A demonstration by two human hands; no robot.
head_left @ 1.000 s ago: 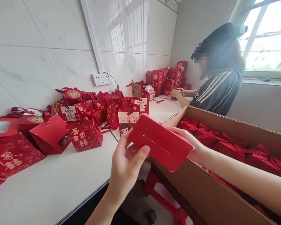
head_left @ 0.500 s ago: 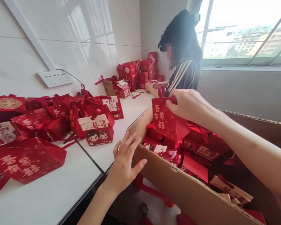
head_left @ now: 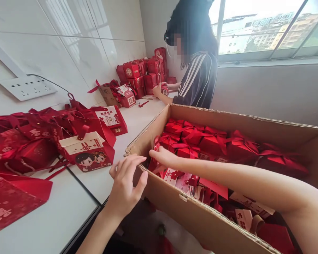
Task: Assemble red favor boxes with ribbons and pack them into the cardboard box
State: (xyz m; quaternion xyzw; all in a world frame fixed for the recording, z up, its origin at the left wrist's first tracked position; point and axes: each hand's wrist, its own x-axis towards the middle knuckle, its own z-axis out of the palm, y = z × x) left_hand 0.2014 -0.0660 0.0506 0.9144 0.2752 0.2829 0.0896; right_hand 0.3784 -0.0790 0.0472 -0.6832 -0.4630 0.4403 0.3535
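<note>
A large open cardboard box is filled with red gift boxes topped with ribbons. My right hand reaches into its near left corner, fingers closed on a red gift box that is mostly hidden by the hand and the box wall. Against the left edge of the cardboard rests my left hand, fingers apart, holding nothing. On the white table to the left stands a gift box with two cartoon faces.
Many red gift bags cover the left of the white table. At the back, a person handles a small red box beside stacked red boxes. A socket strip hangs on the wall.
My right hand has lowered the red gift box from above the cardboard box into its left corner. The view has shifted, and more of the box's contents show.
</note>
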